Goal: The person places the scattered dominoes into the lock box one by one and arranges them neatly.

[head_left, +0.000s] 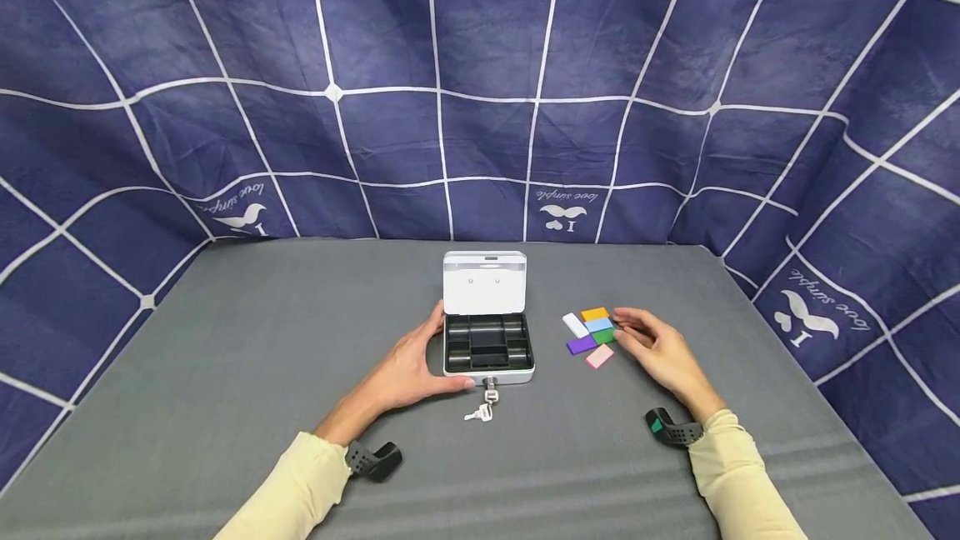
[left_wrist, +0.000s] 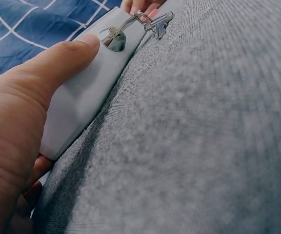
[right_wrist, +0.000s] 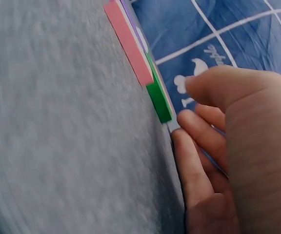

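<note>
A white cash box (head_left: 512, 377) stands with its lid (head_left: 483, 283) raised, showing a black compartment tray (head_left: 488, 338). My left hand (head_left: 405, 369) grips the box's left side, thumb along the front wall close to the lock (left_wrist: 116, 39) and fingers around toward the back. A key (left_wrist: 160, 22) sits in that lock, with others hanging from its ring. Right of the box lie several flat coloured blocks, among them green (right_wrist: 159, 100), pink (right_wrist: 129, 44), purple (head_left: 581, 345) and white (head_left: 575, 325). Beside the green one, my right hand (head_left: 660, 352) rests low with loosely bent fingers, thumb apart, holding nothing.
Grey cloth (head_left: 315, 307) covers the table, slightly rippled along the near side. A blue curtain (head_left: 487, 140) with white grid lines hangs behind and at both sides. Each wrist wears a dark band, the left band (head_left: 375, 461) lying close over the cloth.
</note>
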`<state>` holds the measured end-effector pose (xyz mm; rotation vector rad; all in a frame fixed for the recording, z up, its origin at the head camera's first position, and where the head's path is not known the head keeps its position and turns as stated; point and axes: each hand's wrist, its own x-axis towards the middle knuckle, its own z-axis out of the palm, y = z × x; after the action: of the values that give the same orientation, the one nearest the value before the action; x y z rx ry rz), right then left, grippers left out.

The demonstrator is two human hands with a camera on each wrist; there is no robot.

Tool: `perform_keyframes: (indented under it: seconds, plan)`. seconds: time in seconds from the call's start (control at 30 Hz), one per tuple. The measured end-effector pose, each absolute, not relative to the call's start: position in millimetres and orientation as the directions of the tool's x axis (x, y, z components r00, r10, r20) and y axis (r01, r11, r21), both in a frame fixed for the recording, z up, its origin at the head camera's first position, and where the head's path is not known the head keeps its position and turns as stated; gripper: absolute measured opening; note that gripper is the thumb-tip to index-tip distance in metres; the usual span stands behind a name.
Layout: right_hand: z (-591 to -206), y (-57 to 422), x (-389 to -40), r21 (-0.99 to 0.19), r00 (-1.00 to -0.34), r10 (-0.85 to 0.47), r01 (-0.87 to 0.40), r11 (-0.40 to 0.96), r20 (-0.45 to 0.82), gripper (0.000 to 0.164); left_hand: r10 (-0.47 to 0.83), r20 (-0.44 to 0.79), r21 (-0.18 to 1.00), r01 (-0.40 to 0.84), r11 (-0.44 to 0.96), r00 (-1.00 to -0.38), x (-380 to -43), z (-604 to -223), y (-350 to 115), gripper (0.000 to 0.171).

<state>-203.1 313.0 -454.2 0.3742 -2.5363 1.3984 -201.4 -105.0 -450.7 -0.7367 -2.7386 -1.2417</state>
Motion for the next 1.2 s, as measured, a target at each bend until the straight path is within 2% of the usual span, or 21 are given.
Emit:
perform_keyframes:
  seconds: [0.1,0.4,0.6,1.2]
  plan:
    - [-454.5,316.2,-203.1,-0.793,-0.941,-0.139,-0.336,0.509,0.310,0.037,0.396,0.240,0.703,0.440,0.559,-0.886,-200.6,-451.1,-104.7,0.125]
    - [-457.1,316.4,-202.6,-0.712,-0.936,-0.133,-0.335,0.616,0.325,0.035,0.388,0.222,0.708,0.421,0.567,-0.895,-196.4,-451.0,-103.6,0.113]
    - [-459.9,312.1,-202.0,-0.647,-0.918,-0.097,-0.343,0.681,0.384,0.030,0.387,0.186,0.695,0.400,0.598,-0.903,-198.6,-451.2,-103.9,0.112]
    - [-455.5,308.4,-200.5,-0.600,-0.919,-0.070,-0.309,0.738,0.388,0.027,0.396,0.183,0.680,0.407,0.610,-0.900,-199.0,-452.2,-104.7,0.111]
